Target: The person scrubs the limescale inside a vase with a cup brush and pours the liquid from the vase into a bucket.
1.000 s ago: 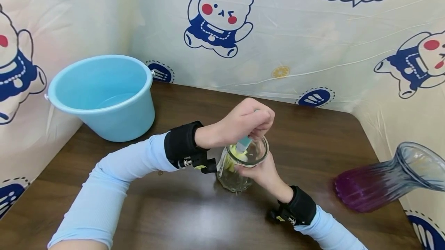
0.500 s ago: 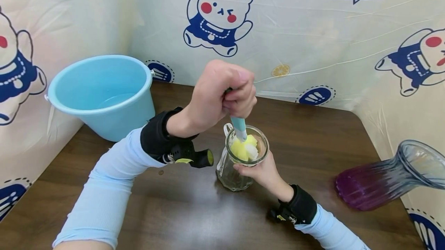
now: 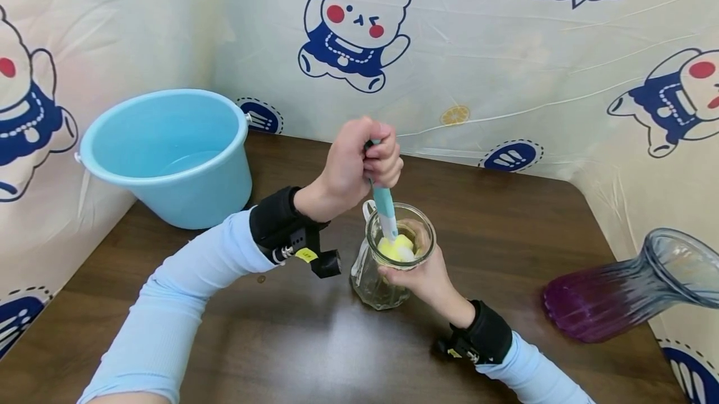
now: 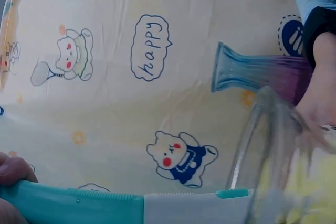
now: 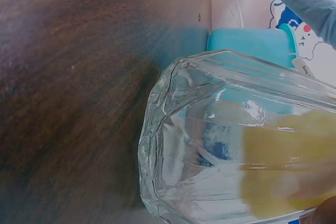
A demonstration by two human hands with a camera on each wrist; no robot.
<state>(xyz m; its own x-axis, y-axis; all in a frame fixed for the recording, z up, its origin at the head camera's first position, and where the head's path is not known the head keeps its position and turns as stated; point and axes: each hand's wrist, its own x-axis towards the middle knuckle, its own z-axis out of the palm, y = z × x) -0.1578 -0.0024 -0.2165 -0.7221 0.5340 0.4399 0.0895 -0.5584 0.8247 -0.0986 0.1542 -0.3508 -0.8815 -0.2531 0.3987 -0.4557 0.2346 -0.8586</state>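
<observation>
My left hand (image 3: 359, 163) grips the teal-and-white handle (image 3: 384, 204) of a bottle brush from above, fingers curled round it. The brush's yellow-and-white sponge head (image 3: 397, 249) sits inside the mouth of a clear glass vase (image 3: 379, 295). Through the glass, the right wrist view shows the yellow sponge (image 5: 283, 166) in the upper part, above the vase's faceted base. Round the neck, just under the rim, my right hand (image 3: 424, 273) holds the vase upright on the table; its far fingers show only through the glass. A white tag (image 3: 359, 261) hangs at the vase's left side.
A light blue bucket (image 3: 185, 198) stands at the back left of the brown wooden table (image 3: 269, 341). Toward the right edge is a ribbed glass vase (image 3: 595, 304), purple below and blue above. Printed cloth (image 3: 477, 48) hangs behind the table.
My left hand first rises, bringing the sponge head up to the vase's rim, then lowers slightly, so the sponge sits a little deeper now. My right hand keeps its hold on the vase.
</observation>
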